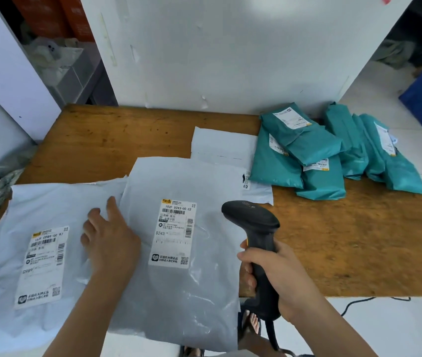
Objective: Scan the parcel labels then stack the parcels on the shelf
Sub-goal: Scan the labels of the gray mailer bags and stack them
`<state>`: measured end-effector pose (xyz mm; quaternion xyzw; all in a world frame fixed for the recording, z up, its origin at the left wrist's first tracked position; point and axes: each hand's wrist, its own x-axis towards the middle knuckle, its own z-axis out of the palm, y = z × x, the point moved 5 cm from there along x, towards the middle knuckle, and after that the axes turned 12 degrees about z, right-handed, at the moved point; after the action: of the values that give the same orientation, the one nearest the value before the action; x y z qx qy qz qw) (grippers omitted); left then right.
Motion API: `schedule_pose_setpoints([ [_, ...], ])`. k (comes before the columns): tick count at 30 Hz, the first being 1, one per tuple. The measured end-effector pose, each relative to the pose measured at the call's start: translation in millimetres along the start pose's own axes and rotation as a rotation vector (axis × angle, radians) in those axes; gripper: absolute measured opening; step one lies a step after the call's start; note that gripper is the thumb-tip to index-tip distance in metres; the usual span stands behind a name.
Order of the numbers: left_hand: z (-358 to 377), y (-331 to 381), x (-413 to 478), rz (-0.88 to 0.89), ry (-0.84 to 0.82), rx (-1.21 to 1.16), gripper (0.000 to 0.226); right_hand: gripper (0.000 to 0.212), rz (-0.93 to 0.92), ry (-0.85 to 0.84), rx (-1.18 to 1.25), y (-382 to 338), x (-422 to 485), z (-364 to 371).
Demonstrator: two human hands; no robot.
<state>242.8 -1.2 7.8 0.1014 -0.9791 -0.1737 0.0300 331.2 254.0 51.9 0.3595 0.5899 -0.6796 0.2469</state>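
Scanning is the step in hand: my right hand [276, 276] grips the barcode scanner [256, 228] beside the label [175, 233] on the grey mailer [179, 305], which lies on the wooden table [359, 240]. My left hand [109, 238], fingers straight, rests on the mailer's left edge. Next, I'd aim at the barcode.

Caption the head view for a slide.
Left hand rests on two overlapping parcels; right hand grips a scanner beside the D243 label.

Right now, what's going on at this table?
A person is scanning parcels. The right hand grips a black handheld scanner, its head towards the label on the grey parcel in front. The left hand lies flat, fingers straight, at that parcel's left edge, where it meets a second labelled parcel. A pile of teal parcels sits at the far right of the table.
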Motion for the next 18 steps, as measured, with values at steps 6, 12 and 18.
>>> schedule_pose_setpoints([
  [6,-12.5,117.2,-21.8,0.36,0.126,-0.451,0.028,0.007,0.0,0.051,0.076,-20.6,11.0,-54.2],
  [12,127.8,255.4,-29.7,-0.333,-0.855,-0.959,0.01,0.015,0.003,0.072,0.06,-57.2,38.5,-125.5],
  [18,218.4,251.2,31.6,-0.976,-0.202,-1.349,0.048,0.01,0.058,0.022,0.019,-83.3,70.2,-193.7],
])
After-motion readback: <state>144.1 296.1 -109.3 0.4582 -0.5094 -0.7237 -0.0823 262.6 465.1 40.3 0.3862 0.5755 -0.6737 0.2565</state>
